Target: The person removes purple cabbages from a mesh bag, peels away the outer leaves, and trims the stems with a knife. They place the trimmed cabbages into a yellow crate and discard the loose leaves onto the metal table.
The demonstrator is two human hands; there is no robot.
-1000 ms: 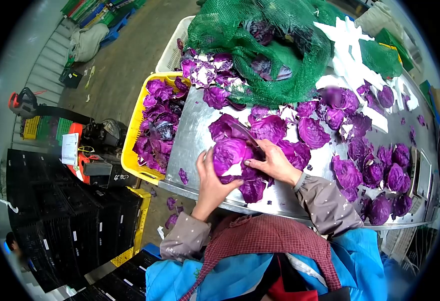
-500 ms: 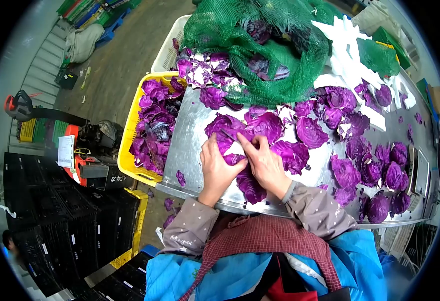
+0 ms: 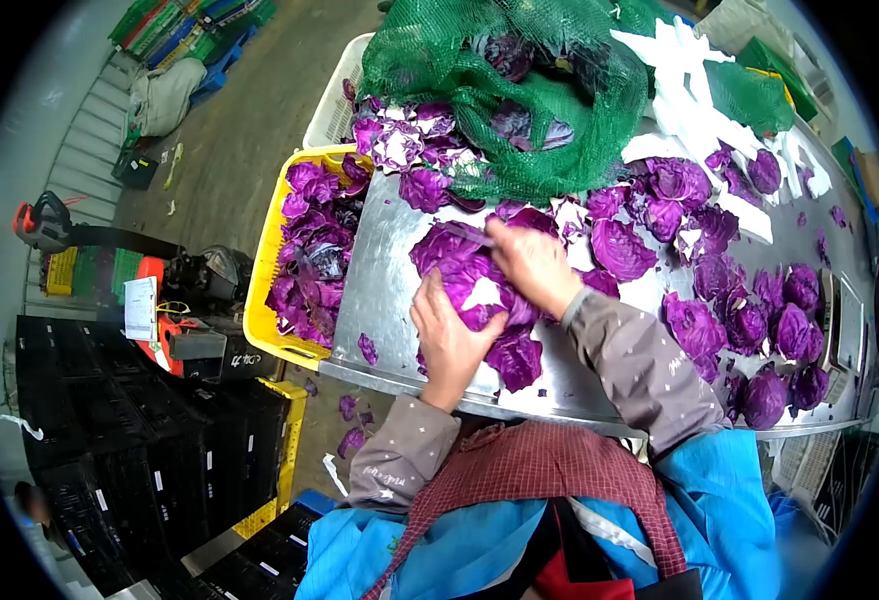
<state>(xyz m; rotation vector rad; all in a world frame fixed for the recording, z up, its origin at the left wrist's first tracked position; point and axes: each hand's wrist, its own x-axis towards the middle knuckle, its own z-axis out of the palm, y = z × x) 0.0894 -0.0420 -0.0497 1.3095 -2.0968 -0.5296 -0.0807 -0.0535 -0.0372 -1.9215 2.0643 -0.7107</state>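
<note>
Only the head cam here, so looking straight down: the cabbage (image 3: 472, 272) is right in front of me, toward the left end of the tabletop (image 3: 369, 285) and close to the near edge, with loose leaves (image 3: 515, 360) around it. Can't tell if it's sitting on them or lifted a touch. My left grip (image 3: 451, 335) is cupped round its near left side, thumb spread right. My right grip (image 3: 537, 265) is closed on what looks like a knife (image 3: 467, 234), blade pointing left over the far side; the handle's hidden.

Handling-wise, I'd guess the head is firm and fairly heavy, but the outer leaves look thin and likely to tear or slide. IMO cup the solid round body low down, not a loose leaf, and keep the thumb clear of the blade. There's a pale patch showing on top too.

Yellow crate (image 3: 255, 310) of leaves just off the left edge, green net (image 3: 599, 150) at the far edge, more heads (image 3: 763, 400) by the near right corner.
</note>
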